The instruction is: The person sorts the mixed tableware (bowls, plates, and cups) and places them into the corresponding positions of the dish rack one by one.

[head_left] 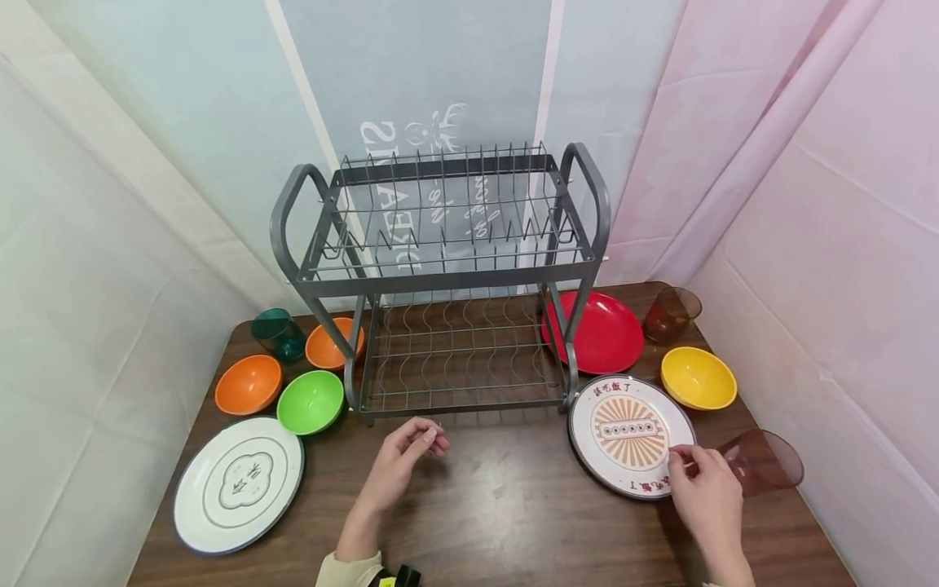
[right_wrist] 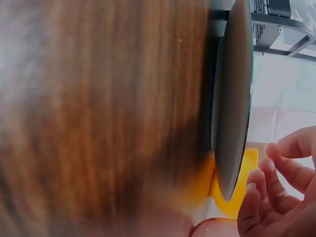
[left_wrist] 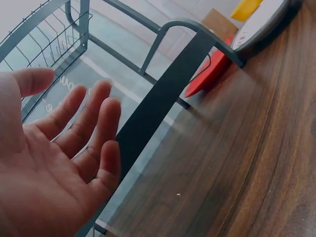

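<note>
My right hand [head_left: 707,493] hovers at the near right edge of a white plate [head_left: 632,434] with an orange sunburst and red characters. In the right wrist view its fingers [right_wrist: 256,190] bend loosely beside the plate's rim [right_wrist: 233,108], holding nothing. A clear brown cup [head_left: 766,463] stands just right of this hand, partly hidden by it. My left hand [head_left: 396,461] is held over the table in front of a dark grey two-tier dish rack [head_left: 447,282]. Its fingers are relaxed and nothing lies in the palm [left_wrist: 54,163].
Right of the rack are a red plate [head_left: 609,334], a yellow bowl [head_left: 698,378] and another brown cup [head_left: 671,315]. On the left stand two orange bowls [head_left: 249,385], a green bowl [head_left: 311,403], a dark green cup [head_left: 279,334] and a white plate [head_left: 238,485]. Cloth walls surround the table.
</note>
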`<move>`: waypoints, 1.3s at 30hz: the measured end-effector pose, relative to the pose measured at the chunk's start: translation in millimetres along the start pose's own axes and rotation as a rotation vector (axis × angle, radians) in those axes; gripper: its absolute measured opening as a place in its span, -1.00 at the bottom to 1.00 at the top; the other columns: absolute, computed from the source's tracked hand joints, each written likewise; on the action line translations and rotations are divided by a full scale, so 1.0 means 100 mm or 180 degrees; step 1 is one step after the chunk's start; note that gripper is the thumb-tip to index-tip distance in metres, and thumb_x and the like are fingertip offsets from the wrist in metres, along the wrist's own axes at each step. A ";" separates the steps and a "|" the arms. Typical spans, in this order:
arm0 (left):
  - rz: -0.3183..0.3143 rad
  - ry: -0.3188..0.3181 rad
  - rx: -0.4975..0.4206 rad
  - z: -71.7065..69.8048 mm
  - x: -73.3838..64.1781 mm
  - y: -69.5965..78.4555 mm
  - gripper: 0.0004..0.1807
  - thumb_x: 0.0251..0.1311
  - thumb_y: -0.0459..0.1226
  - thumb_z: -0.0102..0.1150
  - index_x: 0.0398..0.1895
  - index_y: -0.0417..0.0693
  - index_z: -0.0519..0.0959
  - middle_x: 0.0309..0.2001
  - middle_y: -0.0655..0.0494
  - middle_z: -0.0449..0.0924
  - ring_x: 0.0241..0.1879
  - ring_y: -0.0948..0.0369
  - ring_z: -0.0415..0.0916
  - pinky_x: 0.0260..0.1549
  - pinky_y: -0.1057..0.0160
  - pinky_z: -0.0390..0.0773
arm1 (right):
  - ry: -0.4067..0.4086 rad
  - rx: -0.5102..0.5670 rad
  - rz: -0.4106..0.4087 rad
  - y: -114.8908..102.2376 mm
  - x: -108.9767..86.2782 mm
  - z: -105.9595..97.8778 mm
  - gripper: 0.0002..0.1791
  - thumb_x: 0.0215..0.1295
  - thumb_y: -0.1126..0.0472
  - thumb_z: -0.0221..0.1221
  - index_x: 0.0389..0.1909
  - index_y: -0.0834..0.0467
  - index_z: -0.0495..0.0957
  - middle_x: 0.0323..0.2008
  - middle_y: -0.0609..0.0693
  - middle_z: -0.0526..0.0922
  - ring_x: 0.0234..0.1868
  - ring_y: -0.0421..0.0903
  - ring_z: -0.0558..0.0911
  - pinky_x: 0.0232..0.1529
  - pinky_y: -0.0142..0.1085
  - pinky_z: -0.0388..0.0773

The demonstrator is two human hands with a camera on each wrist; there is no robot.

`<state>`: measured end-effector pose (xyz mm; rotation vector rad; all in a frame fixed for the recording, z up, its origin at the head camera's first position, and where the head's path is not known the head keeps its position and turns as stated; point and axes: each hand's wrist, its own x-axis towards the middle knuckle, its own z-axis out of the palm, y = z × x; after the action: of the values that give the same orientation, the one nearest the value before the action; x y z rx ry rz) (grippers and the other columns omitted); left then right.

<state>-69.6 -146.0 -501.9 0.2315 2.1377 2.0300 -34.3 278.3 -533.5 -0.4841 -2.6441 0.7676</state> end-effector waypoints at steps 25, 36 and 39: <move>-0.0159 -0.0667 0.1492 0.05 -0.06 -0.14 -0.62 0.50 -0.03 -0.01 0.01 -0.13 0.59 -0.23 0.05 0.68 -0.29 0.32 0.52 -0.29 0.30 0.48 | -0.0690 -0.0241 0.0739 0.18 -0.08 -0.09 -0.75 0.29 0.11 0.20 -0.44 0.20 0.45 -0.60 -0.02 0.55 -0.46 0.15 0.54 -0.40 -0.06 0.28; -0.0261 -0.0450 0.1997 -0.09 -0.06 -0.21 -0.62 0.48 0.04 -0.01 -0.01 -0.03 0.61 -0.26 0.32 0.59 -0.25 0.32 0.51 -0.24 0.21 0.50 | -0.0878 -0.0161 0.0944 0.18 -0.06 -0.06 -0.70 0.31 0.10 0.21 -0.48 0.22 0.44 -0.65 -0.06 0.56 -0.44 0.11 0.51 -0.36 -0.08 0.26; -0.0343 -0.0434 0.2021 -0.14 -0.06 -0.20 -0.61 0.48 0.05 -0.01 0.00 -0.03 0.61 -0.27 0.31 0.59 -0.25 0.30 0.50 -0.25 0.20 0.50 | -0.0842 -0.0148 0.0959 0.18 -0.05 -0.05 -0.70 0.30 0.10 0.23 -0.47 0.23 0.44 -0.63 -0.03 0.54 -0.41 0.13 0.49 -0.35 -0.09 0.26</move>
<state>-67.1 -162.4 -521.4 0.3170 2.5673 1.1865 -24.3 292.8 -540.8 -0.8626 -2.8746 0.9152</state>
